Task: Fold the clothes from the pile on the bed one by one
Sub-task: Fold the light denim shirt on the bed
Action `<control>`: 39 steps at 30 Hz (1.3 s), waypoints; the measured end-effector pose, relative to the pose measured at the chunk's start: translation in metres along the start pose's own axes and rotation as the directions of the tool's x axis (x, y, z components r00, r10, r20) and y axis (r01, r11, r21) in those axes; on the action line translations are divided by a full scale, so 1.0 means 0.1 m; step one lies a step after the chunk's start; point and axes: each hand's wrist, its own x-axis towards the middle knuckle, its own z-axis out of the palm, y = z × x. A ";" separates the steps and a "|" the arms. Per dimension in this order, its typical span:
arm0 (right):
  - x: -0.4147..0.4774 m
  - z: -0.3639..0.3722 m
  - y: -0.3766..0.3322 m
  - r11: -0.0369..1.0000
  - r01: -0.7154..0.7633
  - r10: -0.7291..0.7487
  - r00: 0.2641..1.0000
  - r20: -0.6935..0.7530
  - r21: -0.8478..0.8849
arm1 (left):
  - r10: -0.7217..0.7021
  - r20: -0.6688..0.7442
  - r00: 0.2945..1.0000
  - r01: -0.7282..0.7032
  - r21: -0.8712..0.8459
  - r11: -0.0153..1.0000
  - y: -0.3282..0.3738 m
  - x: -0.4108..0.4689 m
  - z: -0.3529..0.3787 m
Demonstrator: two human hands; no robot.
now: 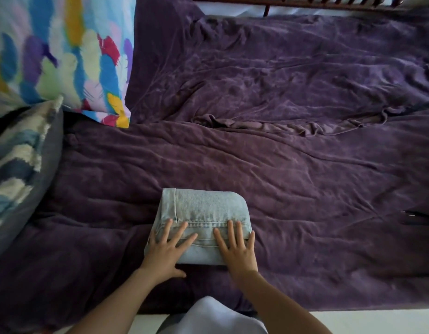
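A pair of light blue jeans (204, 208) lies folded into a compact rectangle on the purple blanket (305, 177), close to the bed's near edge. My left hand (166, 250) lies flat on the bundle's near left part, fingers spread and straight. My right hand (237, 249) presses flat on the near right part, fingers straight too. A hem seam runs across the denim just beyond my fingertips. No pile of clothes is visible in the head view.
A feather-print pillow (61, 51) leans at the far left, with a grey and blue cushion (20, 165) below it. A purple sheet fold (281, 126) crosses the middle of the bed. A wooden bed rail (329, 2) runs along the top. A small dark item (411, 216) lies at right.
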 end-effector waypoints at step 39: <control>-2.23 -1.80 1.82 0.959 -0.271 0.189 0.391 -0.901 0.083 | 0.563 -0.826 -0.020 -0.184 0.556 0.810 1.59 -0.37 -2.86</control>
